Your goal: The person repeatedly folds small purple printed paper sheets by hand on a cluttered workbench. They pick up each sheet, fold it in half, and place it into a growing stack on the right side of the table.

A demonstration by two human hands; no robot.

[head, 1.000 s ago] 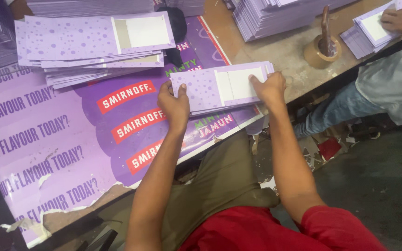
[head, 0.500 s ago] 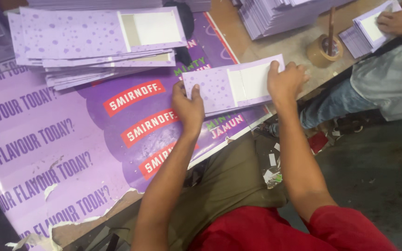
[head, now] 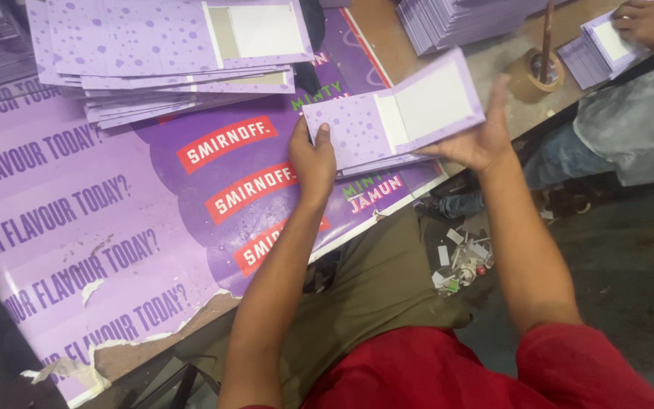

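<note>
My left hand (head: 312,160) grips the left edge of a small stack of purple dotted cards (head: 357,129), each with a white panel on its right half. My right hand (head: 472,138) supports the same stack from below at its right end, palm up with fingers spread behind it. The stack is lifted and tilted above the table's front edge. A larger, fanned pile of the same purple cards (head: 168,53) lies on the table at the upper left, beyond my left hand.
A purple printed poster (head: 100,220) with torn edges covers the table. More card stacks (head: 463,19) sit at the back. A brown tape roll with a stick (head: 543,67) stands at right, where another person's hand (head: 649,23) rests on a small card stack (head: 596,53). Scraps litter the floor (head: 459,261).
Both hands have lifted the card stack off the table; my right hand shifted from on top of it to underneath, tilting the right end up.
</note>
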